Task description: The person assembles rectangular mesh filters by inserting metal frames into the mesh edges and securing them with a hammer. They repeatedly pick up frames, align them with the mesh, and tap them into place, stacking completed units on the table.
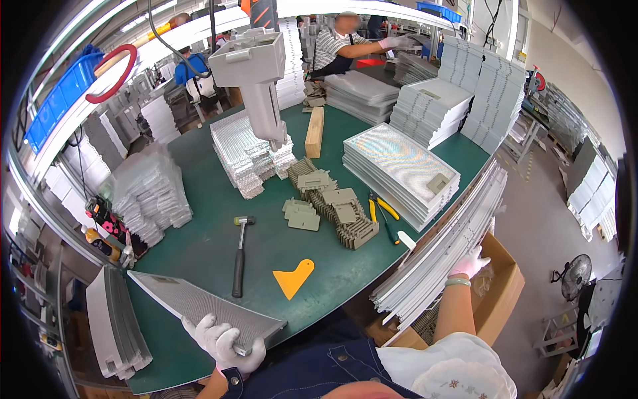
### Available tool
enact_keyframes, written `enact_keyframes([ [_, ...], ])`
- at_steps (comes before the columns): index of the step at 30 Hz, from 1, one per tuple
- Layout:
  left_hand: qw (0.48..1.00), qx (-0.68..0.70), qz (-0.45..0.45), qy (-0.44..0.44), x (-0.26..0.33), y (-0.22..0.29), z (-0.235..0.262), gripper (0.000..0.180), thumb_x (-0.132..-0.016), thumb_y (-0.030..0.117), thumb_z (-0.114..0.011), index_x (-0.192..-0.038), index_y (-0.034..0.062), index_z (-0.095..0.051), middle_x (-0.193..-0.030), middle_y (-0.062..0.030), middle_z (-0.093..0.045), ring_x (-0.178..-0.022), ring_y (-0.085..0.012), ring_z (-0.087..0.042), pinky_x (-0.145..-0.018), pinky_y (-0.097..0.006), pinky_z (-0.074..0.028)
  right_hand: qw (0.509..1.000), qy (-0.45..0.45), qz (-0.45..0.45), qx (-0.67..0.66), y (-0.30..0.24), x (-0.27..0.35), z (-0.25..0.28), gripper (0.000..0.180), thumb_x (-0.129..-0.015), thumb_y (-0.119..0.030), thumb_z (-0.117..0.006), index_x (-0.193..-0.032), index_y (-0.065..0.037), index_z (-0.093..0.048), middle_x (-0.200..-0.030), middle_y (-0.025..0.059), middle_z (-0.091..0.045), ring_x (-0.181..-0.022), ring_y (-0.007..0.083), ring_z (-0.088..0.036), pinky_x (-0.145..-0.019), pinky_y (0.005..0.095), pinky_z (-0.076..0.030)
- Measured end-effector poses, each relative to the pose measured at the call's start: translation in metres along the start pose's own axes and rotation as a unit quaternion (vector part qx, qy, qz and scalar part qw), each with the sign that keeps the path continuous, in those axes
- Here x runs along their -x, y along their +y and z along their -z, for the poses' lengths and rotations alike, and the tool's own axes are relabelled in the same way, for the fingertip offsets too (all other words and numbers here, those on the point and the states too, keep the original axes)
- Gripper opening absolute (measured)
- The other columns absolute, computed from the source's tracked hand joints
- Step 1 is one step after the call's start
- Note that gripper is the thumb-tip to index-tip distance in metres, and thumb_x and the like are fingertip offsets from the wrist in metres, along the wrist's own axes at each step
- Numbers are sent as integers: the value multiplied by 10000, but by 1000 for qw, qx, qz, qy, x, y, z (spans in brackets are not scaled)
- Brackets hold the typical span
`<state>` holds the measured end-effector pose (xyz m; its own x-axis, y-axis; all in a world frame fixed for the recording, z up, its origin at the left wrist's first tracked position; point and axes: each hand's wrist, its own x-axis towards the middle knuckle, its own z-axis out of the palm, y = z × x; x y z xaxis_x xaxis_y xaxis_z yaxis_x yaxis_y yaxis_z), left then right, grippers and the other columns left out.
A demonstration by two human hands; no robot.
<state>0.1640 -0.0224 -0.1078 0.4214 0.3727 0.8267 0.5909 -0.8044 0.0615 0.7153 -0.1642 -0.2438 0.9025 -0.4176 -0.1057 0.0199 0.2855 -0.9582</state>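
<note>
My left hand (pixel 224 342), in a white glove, grips the near edge of a grey mesh panel (pixel 206 302). The panel lies slanted at the table's front left, its near end close to my body. Out to the right, my gloved right hand (pixel 469 263) is closed at the outer side of a bundle of long pale metal strips (pixel 442 233). Its fingertips are partly hidden against the strips. Between my hands lie a yellow plastic scraper (pixel 293 278) and a black-handled mallet (pixel 240 256).
The green table (pixel 199 246) bears stacked mesh panels (pixel 402 173), a row of olive plastic plates (pixel 335 203), pliers (pixel 384 207) and a wooden block (pixel 314 133). A grey machine head (pixel 256 80) hangs above. A cardboard box (pixel 502 279) stands right. Someone works across the table.
</note>
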Motion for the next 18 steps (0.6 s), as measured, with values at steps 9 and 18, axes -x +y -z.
enact_keyframes([
  [9, 1000, 6, -2, -20, -6, 0, 5, 494, -540, 158, -647, -994, 132, -455, -921, -83, -467, -1038, -366, -477, -1087, -740, -134, 994, -84, -33, -59, 0, 2, -4, 681, -971, -242, -534, -1498, 36, -204, -1456, 201, -402, -1211, 306, -534, -1005, 394, -479],
  [18, 1000, -3, -12, -8, -7, -2, 0, 504, -537, 161, -630, -1008, 125, -456, -914, -78, -471, -1040, -353, -484, -1089, -737, -141, 976, -181, 80, -87, -24, 41, -16, 586, -998, -121, -466, -1500, 33, -206, -1476, 183, -368, -1307, 268, -429, -1108, 366, -345],
])
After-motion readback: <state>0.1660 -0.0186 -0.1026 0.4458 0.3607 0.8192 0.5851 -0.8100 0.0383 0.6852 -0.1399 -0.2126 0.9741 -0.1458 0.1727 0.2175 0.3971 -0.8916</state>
